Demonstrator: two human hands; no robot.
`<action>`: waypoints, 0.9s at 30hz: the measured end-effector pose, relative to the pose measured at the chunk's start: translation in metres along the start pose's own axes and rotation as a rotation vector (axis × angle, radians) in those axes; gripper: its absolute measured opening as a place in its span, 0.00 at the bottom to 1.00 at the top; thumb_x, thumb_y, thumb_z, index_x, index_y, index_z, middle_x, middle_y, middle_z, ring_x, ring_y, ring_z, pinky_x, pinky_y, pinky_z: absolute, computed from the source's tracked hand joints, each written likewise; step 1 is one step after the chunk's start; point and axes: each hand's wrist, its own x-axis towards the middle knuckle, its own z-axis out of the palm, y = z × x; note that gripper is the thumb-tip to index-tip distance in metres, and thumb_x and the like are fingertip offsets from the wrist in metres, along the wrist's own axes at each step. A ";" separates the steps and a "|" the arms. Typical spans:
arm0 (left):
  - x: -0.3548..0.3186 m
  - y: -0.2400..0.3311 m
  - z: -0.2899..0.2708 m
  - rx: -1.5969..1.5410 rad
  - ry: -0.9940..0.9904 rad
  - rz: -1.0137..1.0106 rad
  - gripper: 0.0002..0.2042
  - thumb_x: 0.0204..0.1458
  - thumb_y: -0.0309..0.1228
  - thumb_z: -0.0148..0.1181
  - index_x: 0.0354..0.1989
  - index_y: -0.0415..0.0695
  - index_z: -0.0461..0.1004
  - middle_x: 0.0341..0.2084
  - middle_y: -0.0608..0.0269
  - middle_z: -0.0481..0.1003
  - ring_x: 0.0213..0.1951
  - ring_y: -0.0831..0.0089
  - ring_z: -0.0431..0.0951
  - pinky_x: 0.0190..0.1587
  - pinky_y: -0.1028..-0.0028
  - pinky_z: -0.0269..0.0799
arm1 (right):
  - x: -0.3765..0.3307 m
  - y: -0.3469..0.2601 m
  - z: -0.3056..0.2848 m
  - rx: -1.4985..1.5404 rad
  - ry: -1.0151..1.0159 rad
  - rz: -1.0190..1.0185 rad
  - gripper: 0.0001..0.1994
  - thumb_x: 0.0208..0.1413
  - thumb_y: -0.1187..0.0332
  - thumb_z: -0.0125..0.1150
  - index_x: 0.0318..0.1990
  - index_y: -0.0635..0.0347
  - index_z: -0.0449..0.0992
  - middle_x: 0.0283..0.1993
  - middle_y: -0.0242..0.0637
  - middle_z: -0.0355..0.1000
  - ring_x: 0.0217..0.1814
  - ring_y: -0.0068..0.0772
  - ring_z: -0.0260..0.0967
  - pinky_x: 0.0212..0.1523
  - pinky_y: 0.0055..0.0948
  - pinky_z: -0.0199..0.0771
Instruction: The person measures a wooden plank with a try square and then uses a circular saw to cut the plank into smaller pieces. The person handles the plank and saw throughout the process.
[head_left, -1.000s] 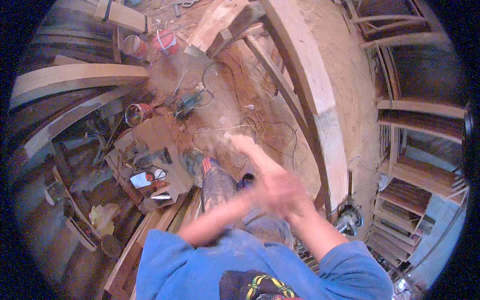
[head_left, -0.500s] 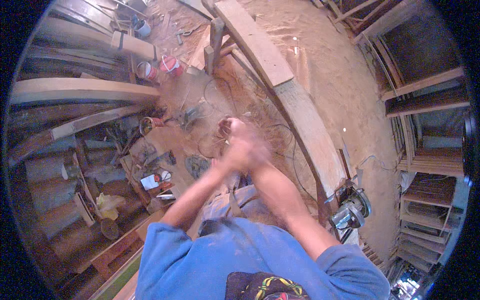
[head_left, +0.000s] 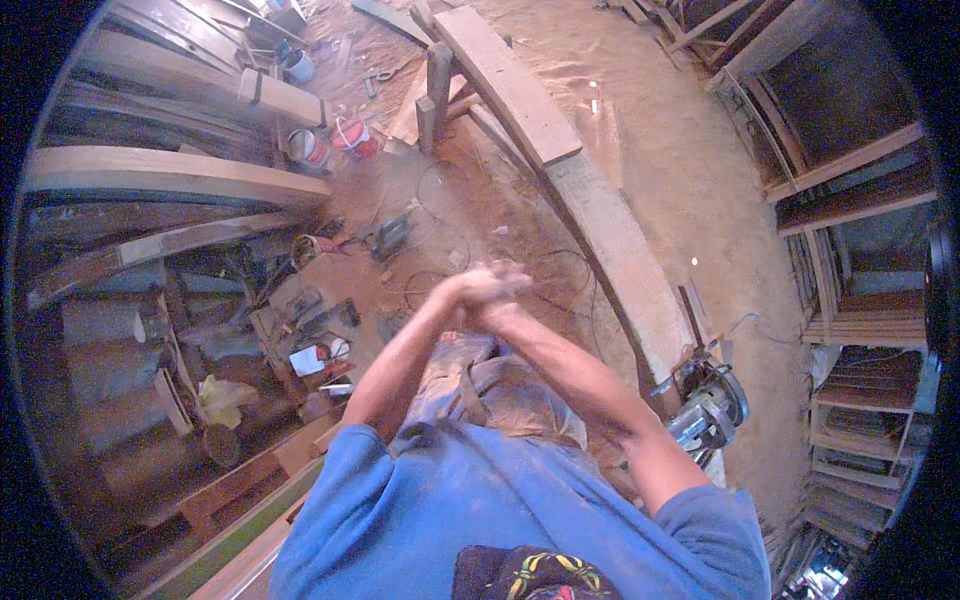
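Both arms reach forward from blue sleeves, and my hands meet in front of my body. My left hand (head_left: 472,285) lies over and against the right, its fingers stretched out to the right and a little blurred. Under it, my right hand (head_left: 490,312) is mostly covered, so its fingers do not show clearly. I see nothing held between the two. Off to the right, a long plank (head_left: 625,240) runs away from me, with a second, shorter board (head_left: 510,85) lying along its far part. A power saw (head_left: 708,410) rests at the plank's near end.
Red-and-white buckets (head_left: 355,137) stand at the far left near stacked curved timbers (head_left: 170,172). Cables (head_left: 590,270) trail across the sawdust floor beside the plank. A dusty power tool (head_left: 393,235) lies ahead on the left. Wooden frames and shelves (head_left: 865,310) line the right.
My hands have shifted against each other; the left now lies over the right with fingers extended. The blur has lessened. The view has shifted slightly, while the plank and saw stay in place.
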 end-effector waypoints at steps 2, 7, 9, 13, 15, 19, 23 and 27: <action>-0.025 0.073 -0.001 0.280 0.055 -0.014 0.30 0.65 0.51 0.45 0.73 0.53 0.57 0.75 0.58 0.49 0.75 0.62 0.44 0.75 0.56 0.39 | 0.001 0.021 0.008 -0.001 -0.062 0.032 0.29 0.59 0.51 0.55 0.66 0.53 0.67 0.70 0.48 0.60 0.72 0.53 0.57 0.68 0.62 0.53; -0.056 -0.012 -0.050 0.230 0.144 -0.269 0.23 0.60 0.49 0.53 0.60 0.53 0.72 0.66 0.50 0.64 0.62 0.50 0.67 0.64 0.58 0.62 | -0.027 -0.026 -0.048 0.304 -0.297 -0.324 0.33 0.59 0.44 0.55 0.67 0.55 0.67 0.74 0.50 0.56 0.76 0.54 0.51 0.70 0.63 0.50; -0.106 -0.091 -0.022 0.589 0.555 0.249 0.28 0.60 0.50 0.55 0.65 0.50 0.67 0.67 0.44 0.62 0.66 0.48 0.64 0.66 0.58 0.62 | -0.066 -0.035 -0.124 1.002 -0.156 -0.466 0.31 0.60 0.45 0.55 0.64 0.54 0.70 0.73 0.51 0.58 0.74 0.57 0.54 0.70 0.59 0.53; -0.216 0.023 0.032 -0.351 0.101 0.228 0.35 0.62 0.57 0.49 0.70 0.43 0.61 0.70 0.48 0.59 0.72 0.51 0.55 0.73 0.57 0.49 | -0.162 0.009 -0.119 1.197 -0.178 -0.703 0.30 0.66 0.42 0.47 0.60 0.57 0.75 0.69 0.52 0.64 0.71 0.52 0.61 0.70 0.44 0.58; -0.241 -0.018 0.052 -0.308 -0.124 -0.017 0.37 0.60 0.61 0.47 0.68 0.44 0.64 0.68 0.48 0.62 0.71 0.51 0.57 0.72 0.58 0.50 | -0.158 0.050 -0.078 1.216 -0.569 -0.204 0.27 0.64 0.47 0.48 0.61 0.55 0.75 0.69 0.47 0.66 0.72 0.49 0.61 0.71 0.46 0.58; -0.233 -0.090 0.074 -0.868 0.587 -0.489 0.31 0.64 0.54 0.47 0.65 0.41 0.68 0.67 0.49 0.65 0.69 0.55 0.61 0.71 0.60 0.52 | -0.141 0.045 -0.051 1.250 -0.237 -0.048 0.26 0.66 0.47 0.49 0.61 0.55 0.75 0.68 0.45 0.66 0.72 0.45 0.61 0.72 0.45 0.57; -0.252 -0.020 0.089 -0.484 0.016 -0.010 0.31 0.60 0.49 0.56 0.65 0.39 0.67 0.66 0.48 0.66 0.69 0.55 0.62 0.70 0.59 0.54 | -0.190 0.010 -0.036 1.061 -0.297 -0.488 0.26 0.65 0.49 0.54 0.63 0.55 0.73 0.69 0.44 0.66 0.70 0.44 0.63 0.70 0.42 0.61; -0.277 -0.169 0.111 -0.171 0.201 -0.575 0.27 0.62 0.45 0.54 0.65 0.40 0.67 0.64 0.43 0.67 0.67 0.48 0.64 0.67 0.55 0.59 | -0.185 0.064 -0.010 0.642 -0.445 0.149 0.28 0.64 0.47 0.53 0.65 0.54 0.70 0.67 0.45 0.68 0.69 0.47 0.64 0.68 0.40 0.62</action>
